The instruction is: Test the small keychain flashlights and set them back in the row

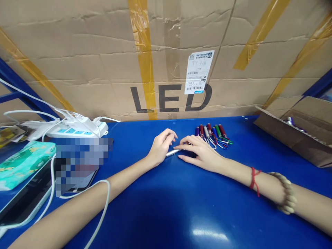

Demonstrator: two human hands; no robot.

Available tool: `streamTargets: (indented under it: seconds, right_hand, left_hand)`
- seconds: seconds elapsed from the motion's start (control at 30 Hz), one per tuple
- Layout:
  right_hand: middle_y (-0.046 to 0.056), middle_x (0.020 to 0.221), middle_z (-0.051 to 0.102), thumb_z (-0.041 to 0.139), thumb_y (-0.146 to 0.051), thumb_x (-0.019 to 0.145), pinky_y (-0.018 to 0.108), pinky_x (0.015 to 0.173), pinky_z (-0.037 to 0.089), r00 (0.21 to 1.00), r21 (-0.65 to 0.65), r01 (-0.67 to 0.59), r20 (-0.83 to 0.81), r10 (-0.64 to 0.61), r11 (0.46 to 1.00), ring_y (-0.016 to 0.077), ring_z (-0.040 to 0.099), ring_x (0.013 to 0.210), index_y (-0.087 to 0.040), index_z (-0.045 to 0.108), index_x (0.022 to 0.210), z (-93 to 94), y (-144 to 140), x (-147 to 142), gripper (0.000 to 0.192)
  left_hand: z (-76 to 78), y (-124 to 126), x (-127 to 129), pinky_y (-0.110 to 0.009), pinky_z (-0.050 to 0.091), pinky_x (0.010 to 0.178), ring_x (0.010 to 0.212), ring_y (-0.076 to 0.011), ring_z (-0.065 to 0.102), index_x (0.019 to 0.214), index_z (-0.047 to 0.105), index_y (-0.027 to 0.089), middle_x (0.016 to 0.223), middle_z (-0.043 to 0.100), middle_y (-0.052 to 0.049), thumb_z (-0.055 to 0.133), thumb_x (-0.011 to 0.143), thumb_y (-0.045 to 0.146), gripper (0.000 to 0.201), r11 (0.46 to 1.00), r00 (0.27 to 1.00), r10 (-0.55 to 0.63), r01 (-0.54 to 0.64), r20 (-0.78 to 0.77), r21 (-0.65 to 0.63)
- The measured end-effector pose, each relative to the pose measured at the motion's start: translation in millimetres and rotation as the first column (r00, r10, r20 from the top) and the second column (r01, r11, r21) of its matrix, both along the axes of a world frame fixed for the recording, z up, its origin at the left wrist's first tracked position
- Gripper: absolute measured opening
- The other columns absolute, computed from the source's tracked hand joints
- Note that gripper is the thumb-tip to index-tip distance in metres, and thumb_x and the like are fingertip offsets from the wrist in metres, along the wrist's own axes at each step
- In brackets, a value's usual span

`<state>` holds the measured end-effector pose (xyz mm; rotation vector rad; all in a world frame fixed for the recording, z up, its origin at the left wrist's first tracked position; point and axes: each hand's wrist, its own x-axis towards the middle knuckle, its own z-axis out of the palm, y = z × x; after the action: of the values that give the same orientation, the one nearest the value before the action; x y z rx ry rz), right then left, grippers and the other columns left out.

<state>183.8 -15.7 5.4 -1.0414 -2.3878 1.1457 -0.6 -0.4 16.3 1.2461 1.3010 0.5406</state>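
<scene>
My left hand [162, 145] and my right hand [199, 152] meet at the middle of the blue table [166, 207]. Between them lies a small silver pen-shaped light [172, 152]. My left hand curls over its near end and my right fingertips press on its far end. Whether something dark lies under my right palm I cannot tell. Just behind my right hand lies a bunch of small coloured keychain lights [212, 133] with carabiner clips. A red string and a bead bracelet sit on my right wrist.
A large cardboard box marked LED [166, 55] walls off the back. An open cardboard box [298, 135] stands at the right. At the left are a white power strip [75, 128], white cables, a blurred-out phone [77, 166] and a green packet [23, 162].
</scene>
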Motion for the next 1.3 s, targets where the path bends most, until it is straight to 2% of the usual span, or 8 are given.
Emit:
streamTargets:
  seconds: [0.17,0.27,0.4,0.67,0.87,1.03,1.17,1.3]
  right_hand:
    - [0.008,0.104,0.056,0.052,-0.035,0.088,0.034,0.081,0.038,1.000,-0.078,0.007,-0.029,-0.009,0.997,0.0197,0.049,0.093,-0.020,0.061,0.107,1.1,1,1,0.026]
    - [0.006,0.107,0.057,0.051,-0.036,0.089,0.034,0.080,0.035,0.998,-0.088,-0.050,-0.041,0.047,0.995,0.0194,0.047,0.094,-0.021,0.059,0.113,2.4,2,1,0.029]
    - [0.004,0.099,0.059,0.046,-0.036,0.092,0.033,0.078,0.034,0.995,-0.125,-0.097,-0.049,0.092,0.987,0.0183,0.048,0.090,-0.023,0.061,0.107,3.9,2,0,0.025]
    - [0.006,0.095,0.058,0.038,-0.034,0.095,0.034,0.078,0.036,0.999,-0.176,0.038,0.041,-0.032,0.984,0.0195,0.048,0.086,-0.020,0.057,0.108,-1.6,-1,0,0.027]
    - [0.007,0.093,0.057,0.036,-0.030,0.096,0.035,0.077,0.039,0.991,-0.163,0.134,0.028,-0.131,0.978,0.0204,0.050,0.086,-0.019,0.056,0.112,-6.4,-1,0,0.028]
    - [0.008,0.092,0.056,0.035,-0.026,0.096,0.033,0.077,0.042,0.974,-0.178,0.204,-0.058,-0.217,0.963,0.0184,0.053,0.085,-0.017,0.056,0.113,-4.6,0,0,0.028]
    - [0.007,0.088,0.057,0.036,-0.033,0.096,0.029,0.068,0.043,0.980,-0.158,0.184,-0.044,-0.193,0.970,0.0165,0.054,0.075,-0.018,0.057,0.114,-2.5,-1,1,0.032]
    - [0.005,0.081,0.057,0.037,-0.037,0.095,0.024,0.058,0.040,0.986,-0.157,0.164,-0.005,-0.167,0.974,0.0138,0.053,0.066,-0.018,0.061,0.108,-2.3,-3,3,0.033]
  left_hand:
    - [-10.4,1,-4,-0.022,0.036,0.055,0.063,-0.0131,0.048,0.080,0.050,0.014,0.073,0.051,-0.003,0.032,0.087,0.030,0.025,0.995,0.991,0.044,-0.033,0.123,-0.094]
    - [-8.5,1,-3,-0.023,0.036,0.059,0.064,-0.0130,0.048,0.077,0.052,0.014,0.072,0.052,-0.003,0.034,0.086,0.030,0.026,0.994,0.986,-0.011,0.029,0.165,-0.103]
    - [-3.1,1,0,-0.024,0.038,0.064,0.066,-0.0133,0.047,0.074,0.053,0.014,0.071,0.052,-0.002,0.033,0.086,0.029,0.028,0.991,0.982,-0.072,0.090,0.172,-0.099]
    - [-2.5,0,1,-0.024,0.037,0.064,0.067,-0.0142,0.049,0.070,0.052,0.015,0.067,0.051,0.000,0.038,0.083,0.024,0.022,0.989,0.995,-0.085,0.090,0.043,-0.115]
    - [1.4,-2,4,-0.023,0.030,0.058,0.059,-0.0119,0.042,0.077,0.051,0.016,0.063,0.048,0.003,0.040,0.085,0.018,0.014,0.992,0.993,-0.094,0.086,-0.078,-0.095]
    - [0.9,-4,4,-0.021,0.029,0.054,0.052,-0.0102,0.038,0.089,0.046,0.018,0.056,0.043,0.006,0.038,0.089,0.020,0.009,0.992,0.995,-0.095,0.094,-0.007,-0.089]
    - [1.3,-5,2,-0.020,0.031,0.054,0.051,-0.0095,0.040,0.092,0.044,0.018,0.056,0.044,0.006,0.039,0.090,0.022,0.007,0.992,0.990,-0.106,0.112,0.091,-0.062]
    - [2.9,-5,1,-0.020,0.033,0.054,0.051,-0.0095,0.041,0.094,0.043,0.017,0.056,0.046,0.006,0.040,0.090,0.025,0.009,0.983,0.977,-0.175,0.180,0.123,-0.037]
